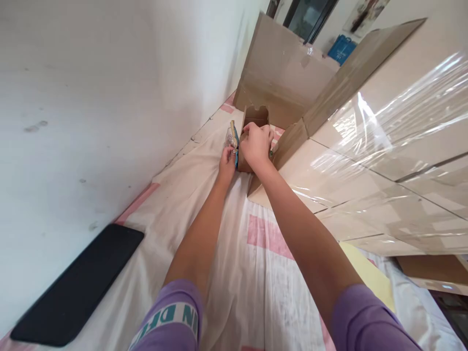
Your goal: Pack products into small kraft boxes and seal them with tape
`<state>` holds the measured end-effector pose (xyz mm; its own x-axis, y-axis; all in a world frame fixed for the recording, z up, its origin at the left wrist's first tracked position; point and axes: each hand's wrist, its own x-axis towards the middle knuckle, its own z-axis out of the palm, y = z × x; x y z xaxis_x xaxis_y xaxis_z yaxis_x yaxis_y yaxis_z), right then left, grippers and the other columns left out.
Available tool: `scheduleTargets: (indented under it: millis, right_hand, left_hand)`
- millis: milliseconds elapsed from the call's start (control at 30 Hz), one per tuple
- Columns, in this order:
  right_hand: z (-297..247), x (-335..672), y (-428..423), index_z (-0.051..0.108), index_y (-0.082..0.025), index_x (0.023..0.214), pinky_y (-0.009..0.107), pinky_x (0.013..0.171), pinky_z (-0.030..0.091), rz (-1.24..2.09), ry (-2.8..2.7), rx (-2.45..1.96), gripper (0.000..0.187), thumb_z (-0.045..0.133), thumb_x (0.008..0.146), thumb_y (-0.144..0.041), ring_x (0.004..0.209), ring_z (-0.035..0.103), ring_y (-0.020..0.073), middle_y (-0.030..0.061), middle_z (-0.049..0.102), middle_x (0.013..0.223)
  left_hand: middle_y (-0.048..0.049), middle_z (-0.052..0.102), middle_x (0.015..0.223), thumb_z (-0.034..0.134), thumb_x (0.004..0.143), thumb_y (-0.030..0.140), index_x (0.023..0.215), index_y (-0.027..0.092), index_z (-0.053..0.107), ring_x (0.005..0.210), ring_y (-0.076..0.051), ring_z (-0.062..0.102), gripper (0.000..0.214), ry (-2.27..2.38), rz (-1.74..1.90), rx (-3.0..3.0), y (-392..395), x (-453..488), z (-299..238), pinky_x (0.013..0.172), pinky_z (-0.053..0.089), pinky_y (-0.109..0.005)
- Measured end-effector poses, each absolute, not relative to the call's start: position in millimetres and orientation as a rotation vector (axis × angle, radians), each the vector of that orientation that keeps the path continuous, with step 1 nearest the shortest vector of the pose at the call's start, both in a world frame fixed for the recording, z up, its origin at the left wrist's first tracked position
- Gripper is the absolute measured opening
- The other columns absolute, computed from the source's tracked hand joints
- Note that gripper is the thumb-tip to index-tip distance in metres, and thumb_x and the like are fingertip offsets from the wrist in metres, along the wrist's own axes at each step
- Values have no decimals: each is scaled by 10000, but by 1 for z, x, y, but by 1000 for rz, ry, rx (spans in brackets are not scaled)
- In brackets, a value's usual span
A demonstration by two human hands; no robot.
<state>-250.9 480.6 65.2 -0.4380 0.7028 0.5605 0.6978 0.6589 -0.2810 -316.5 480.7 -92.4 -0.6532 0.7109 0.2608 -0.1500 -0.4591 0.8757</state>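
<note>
Interior corner: a white wall (pixel 109 97) meets a pale, creased sheet (pixel 230 292) with pink patches. The small box (pixel 256 116), open-topped brown cardboard, stands on this sheet and serves as the landmark. Just left of it, a blue-and-yellow packet (pixel 234 134) is upright, pinched near its lower end between the thumb and fingers of the left hand (pixel 227 162). The right hand (pixel 256 146) lies over the small box, fingers bent together at its rim; whether they grip anything cannot be told. Right of the small box rises a large taped carton (pixel 365 161); behind it stands a broad cardboard flap (pixel 285 73). Farther back is a blue bag (pixel 341 48). Nearer the viewer than the small box lie a black slab (pixel 80 285), well to its left, and a yellow sheet of paper (pixel 369 273), to its right.
</note>
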Motion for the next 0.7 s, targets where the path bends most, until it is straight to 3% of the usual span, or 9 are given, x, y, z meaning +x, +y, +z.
scheduleTargets:
  millis: [133,233,400,500,600,700]
  right_hand:
    - [68,-251,476,651,-206,868,566,1092,310,120,-2221,-1020,242,498,781,-40,1117,519,332,93,676,915]
    - [72,-249,466,661,-216,875,527,1068,346,243,-2201,-1006,278,487,769,-28,1100,529,317,77,700,914]
    - [103,-242,434,669,-216,939,508,1066,366,436,-2082,-948,309,479,795,-19,1115,559,298,60,736,1012]
    - [135,-226,406,669,-206,954,473,1043,400,528,-2002,-841,283,482,827,-36,1103,574,284,59,727,1001]
    - [155,-198,367,670,-208,967,439,996,437,623,-2042,-681,262,496,849,-52,1050,590,263,47,708,988]
    - [155,-157,321,663,-229,971,438,999,440,689,-2160,-534,255,499,876,-58,1027,591,247,29,684,930]
  left_hand:
    - [-147,452,1604,563,1004,476,1432,196,468,1516,-202,403,520,1216,2160,1065,470,-314,-83,1259,317,-383]
    - [-134,424,1631,581,966,596,1495,204,460,1547,-237,349,669,1301,2183,1175,456,-323,-73,1290,248,-405]
    - [-142,623,1443,409,990,708,1410,202,611,1395,-294,502,688,1819,2088,1559,420,-352,-28,1219,340,-472]
    - [-132,687,1353,458,969,718,1320,208,683,1326,-310,544,659,1914,2080,1705,381,-354,19,1185,369,-489]
    - [-123,701,1328,458,1021,609,1289,210,691,1277,-278,575,534,2025,2122,1737,320,-327,51,1196,344,-481]
    - [-103,691,1348,426,1067,485,1289,239,677,1297,-246,565,416,2255,2171,1528,250,-273,50,1211,320,-464]
